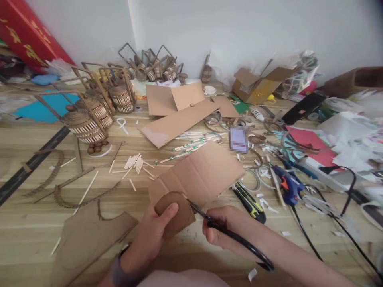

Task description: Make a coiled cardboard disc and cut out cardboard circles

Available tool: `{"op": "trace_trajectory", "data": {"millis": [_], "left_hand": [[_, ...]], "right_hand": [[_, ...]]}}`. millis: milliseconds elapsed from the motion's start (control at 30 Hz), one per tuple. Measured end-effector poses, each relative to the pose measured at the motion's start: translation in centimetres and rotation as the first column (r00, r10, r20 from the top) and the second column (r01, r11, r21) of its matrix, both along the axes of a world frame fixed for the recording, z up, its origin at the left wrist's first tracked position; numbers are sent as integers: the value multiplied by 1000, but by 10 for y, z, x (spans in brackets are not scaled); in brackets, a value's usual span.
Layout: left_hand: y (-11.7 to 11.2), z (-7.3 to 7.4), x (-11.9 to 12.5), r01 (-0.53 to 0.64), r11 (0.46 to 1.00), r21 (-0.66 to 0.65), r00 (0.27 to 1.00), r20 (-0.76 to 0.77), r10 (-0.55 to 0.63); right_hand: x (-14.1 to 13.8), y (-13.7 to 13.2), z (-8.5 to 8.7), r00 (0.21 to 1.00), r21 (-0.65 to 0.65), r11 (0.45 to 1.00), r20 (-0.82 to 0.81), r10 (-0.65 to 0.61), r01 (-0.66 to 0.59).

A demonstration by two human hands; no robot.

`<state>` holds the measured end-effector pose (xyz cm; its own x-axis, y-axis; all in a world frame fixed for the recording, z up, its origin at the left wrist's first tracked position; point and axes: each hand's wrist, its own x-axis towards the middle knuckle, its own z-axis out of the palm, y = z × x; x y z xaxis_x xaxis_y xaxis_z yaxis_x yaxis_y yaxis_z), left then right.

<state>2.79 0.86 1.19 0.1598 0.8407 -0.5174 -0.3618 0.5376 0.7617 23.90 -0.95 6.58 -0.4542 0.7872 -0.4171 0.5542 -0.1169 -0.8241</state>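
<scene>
My left hand point(161, 223) grips a cardboard piece point(200, 171), its thumb pressing on a round cardboard disc point(170, 203) laid at the near edge. A pair of scissors point(239, 239) with black handles is in my right hand point(224, 227), fingers wrapped around them. Their blades point up and left and meet the cardboard beside the disc's right side. Part of the blades is hidden by the cardboard. To the left lies a cardboard offcut point(89, 235) with a curved notch. A yellow and black utility knife point(249, 201) rests just beyond my right hand.
A blue glue gun point(289, 185) with a black cord lies at right. Small stick lanterns point(86, 123) stand at left, near cut sticks point(134, 163). Farther back are cardboard sheets point(179, 119), a phone point(238, 139) and an open carton point(260, 85). Paper scraps litter the right side.
</scene>
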Motion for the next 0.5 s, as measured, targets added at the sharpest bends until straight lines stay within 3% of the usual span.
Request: {"op": "trace_trajectory", "data": {"millis": [300,500], "left_hand": [[-2,0,0,133,989,66,986,-112,-125],[-2,2,1,131,990,50,989,-73,-127]], "right_hand": [[-10,2,-9,995,45,998,-93,-38,42],[-9,4,-9,998,90,996,-70,-2,9]]}}
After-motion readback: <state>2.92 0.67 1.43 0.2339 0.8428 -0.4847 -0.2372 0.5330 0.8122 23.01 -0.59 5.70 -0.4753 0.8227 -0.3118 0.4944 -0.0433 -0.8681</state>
